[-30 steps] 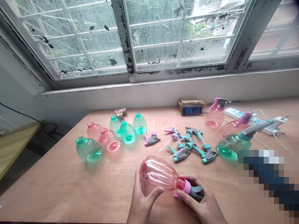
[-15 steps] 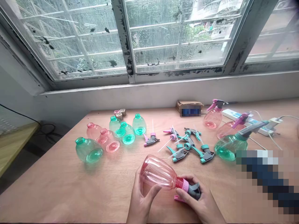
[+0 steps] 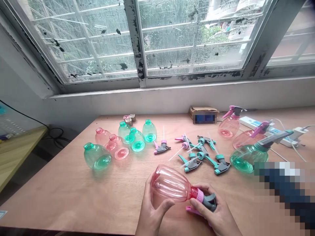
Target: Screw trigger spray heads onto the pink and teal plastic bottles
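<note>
My left hand (image 3: 154, 213) cradles the ribbed body of a clear pink plastic spray bottle (image 3: 171, 183) from below. My right hand (image 3: 214, 214) wraps the grey sprayer head (image 3: 209, 201) screwed on at its pink collar, and a pink trigger (image 3: 194, 211) shows below the fingers. Beyond the hands, several loose sprayer heads (image 3: 204, 154) with teal or pink parts and long dip tubes lie on the wooden table (image 3: 69, 190). Capless teal bottles (image 3: 96, 156) and pink bottles (image 3: 116, 147) lie or stand to the left. Assembled bottles, such as a teal one (image 3: 248, 159), stand at the right.
A power strip (image 3: 256, 124) with white cables and a cardboard box (image 3: 203, 114) sit against the wall. Behind the table is a window with a peeling frame (image 3: 140, 42). A pixelated patch (image 3: 283, 183) covers the table's right side, and the near table edge runs along the bottom.
The whole view has shifted slightly, so table items sit further right. The bottle stays in both hands, and more of its pink trigger shows below my right hand.
</note>
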### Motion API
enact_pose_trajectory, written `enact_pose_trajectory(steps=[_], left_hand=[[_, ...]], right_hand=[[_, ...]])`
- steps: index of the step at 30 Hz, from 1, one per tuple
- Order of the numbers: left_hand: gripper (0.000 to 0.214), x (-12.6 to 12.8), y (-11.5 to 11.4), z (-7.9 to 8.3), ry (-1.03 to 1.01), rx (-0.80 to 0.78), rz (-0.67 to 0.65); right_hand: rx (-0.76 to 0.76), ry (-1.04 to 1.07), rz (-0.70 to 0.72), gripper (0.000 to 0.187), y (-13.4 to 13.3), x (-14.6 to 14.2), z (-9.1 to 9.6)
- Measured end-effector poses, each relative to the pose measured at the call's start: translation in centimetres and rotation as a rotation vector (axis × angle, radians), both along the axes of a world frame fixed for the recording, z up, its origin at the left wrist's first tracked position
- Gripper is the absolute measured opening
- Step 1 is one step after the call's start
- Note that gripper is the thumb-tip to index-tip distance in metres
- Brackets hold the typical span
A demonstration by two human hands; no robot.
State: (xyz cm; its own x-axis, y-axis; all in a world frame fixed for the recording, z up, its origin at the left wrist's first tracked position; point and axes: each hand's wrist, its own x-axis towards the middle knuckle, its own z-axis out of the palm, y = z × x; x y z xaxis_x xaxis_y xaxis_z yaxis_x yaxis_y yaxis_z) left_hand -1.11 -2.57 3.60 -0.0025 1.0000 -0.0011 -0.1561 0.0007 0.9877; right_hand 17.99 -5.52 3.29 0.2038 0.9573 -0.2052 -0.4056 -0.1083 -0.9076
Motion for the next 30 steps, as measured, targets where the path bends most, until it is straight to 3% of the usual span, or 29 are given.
enact_pose_trajectory(steps=[8,15,25,30], left_hand=[[0.074,-0.25,0.46,0.18,0.130,0.039,-0.011],[0.095,-0.13,-0.11,0.21,0.045,0.025,-0.002],[0.074,-0.35,0.26,-0.15,0.258,0.083,-0.020],[0.091,-0.18,-0.05,-0.50,0.156,0.044,-0.032]], right_hand=[[-0.049,-0.008,-0.062,0.050,0.04,0.27,-0.06],[-0.025,0.017,-0.073,0.049,0.04,0.16,0.12],[-0.035,-0.024,-0.073,0.050,-0.20,0.43,0.20],[-0.015,-0.043,-0.029,0.049,-0.33,0.36,0.04]])
